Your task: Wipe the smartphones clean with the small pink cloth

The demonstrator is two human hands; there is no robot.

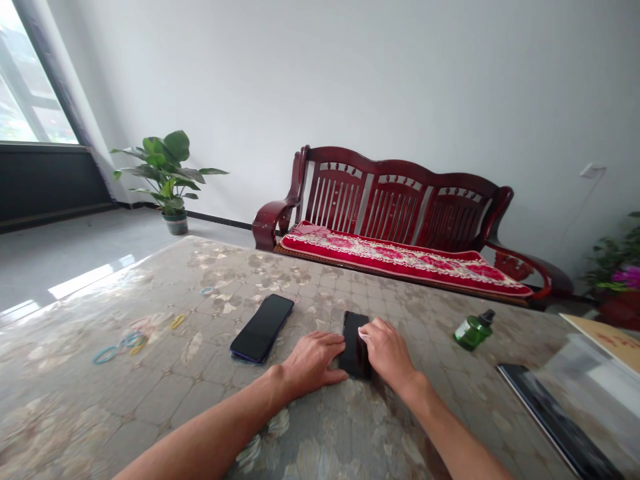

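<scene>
A dark phone (354,341) lies on the table in front of me, its glossy screen facing up. My left hand (313,360) rests flat at its left side, fingers stretched out and touching the edge, the thumb near the lower left corner. Over the phone's right side, my right hand (389,350) is closed on a small white wipe (363,333). Only a bit of the wipe shows at the fingertips, and that hand covers part of the phone. To the left of my left hand lies a second dark phone (263,327), apparently stacked on something of similar shape.
The patterned tablecloth (165,400) bears several coloured rubber bands (133,342) at left. At right stand a green pump bottle (473,331), a long dark device (555,417) and a clear plastic box (595,380). Beyond are a wooden bench (390,200) and a potted plant (173,180).
</scene>
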